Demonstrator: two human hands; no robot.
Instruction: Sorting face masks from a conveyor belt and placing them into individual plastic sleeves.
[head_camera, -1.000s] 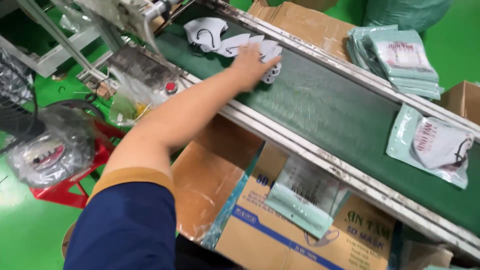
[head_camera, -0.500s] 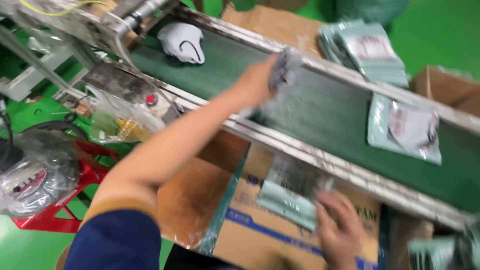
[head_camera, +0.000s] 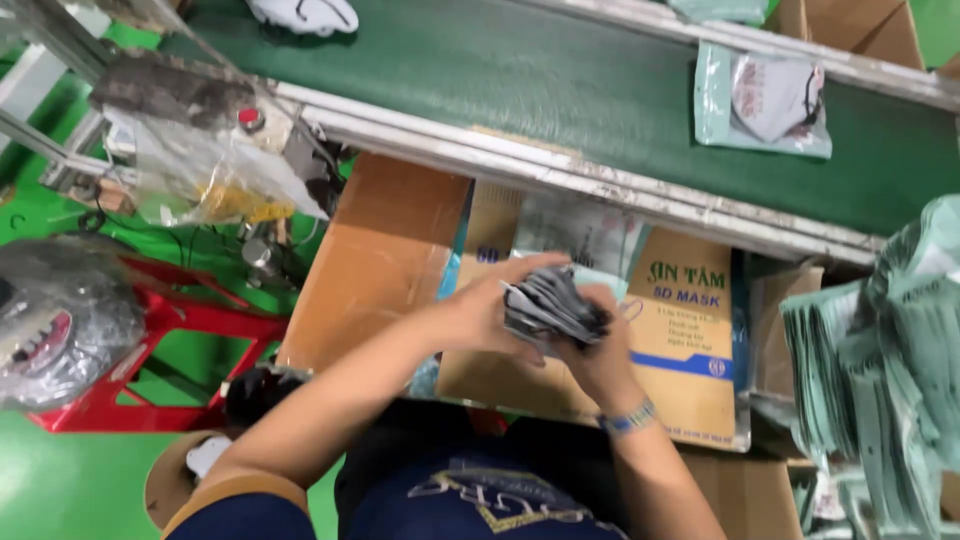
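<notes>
My left hand and my right hand meet in front of my body, both closed around a small stack of grey face masks. They hold it above an open cardboard carton that stands under the green conveyor belt. On the belt to the right lies a bagged mask in a pale green pouch. A loose white mask rests at the belt's far left end.
A pile of pale green pouches fills the right side. A brown carton flap lies left of my hands. A red stand with a plastic-wrapped bundle sits on the green floor at the left.
My left hand drew back from the belt with the masks and came down in front of me. My right hand rose from the carton to join it on the stack.
</notes>
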